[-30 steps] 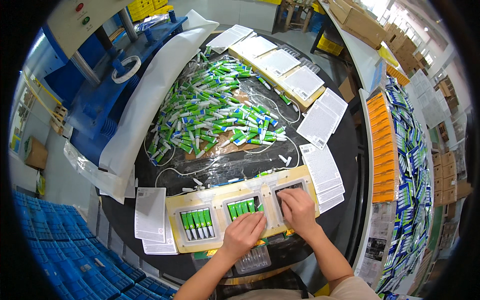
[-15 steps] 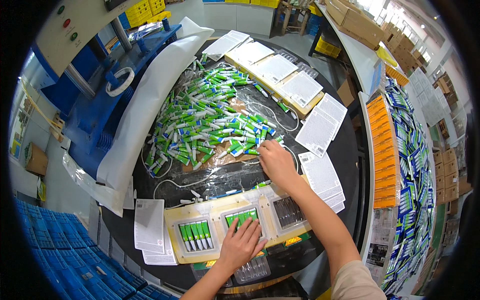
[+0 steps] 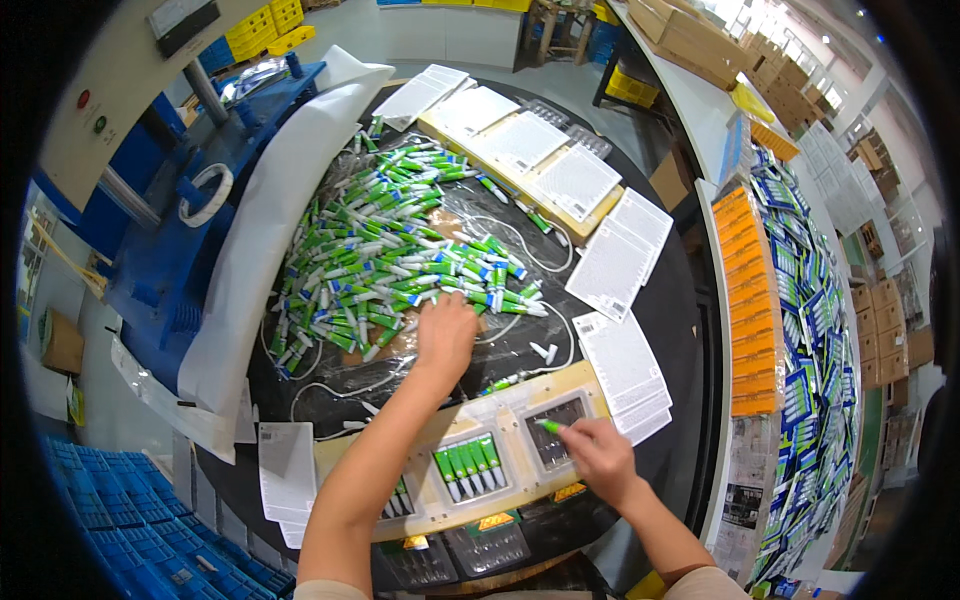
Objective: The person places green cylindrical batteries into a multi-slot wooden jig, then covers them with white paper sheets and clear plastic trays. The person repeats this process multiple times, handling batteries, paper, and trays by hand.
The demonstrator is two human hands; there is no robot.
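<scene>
My right hand pinches a small green and white tube above the right-hand cavity of a cream tray. In that cavity sits a clear plastic blister with no tubes showing in it. The tray's middle cavity holds a row of green tubes, standing side by side with their white caps toward me. My left forearm partly covers the left cavity, where more tubes show. At the near edge of a large heap of tubes, my left hand has its fingers curled down, the tips hidden.
A second cream tray bears printed white cards at the far right. Loose cards lie around the dark round table. A blue press stands left behind a white sheet; orange bins line the right-hand side.
My left hand has gone from the middle cavity up to the heap. My right hand has left the heap and come to the right cavity with a tube. The view has shifted slightly.
</scene>
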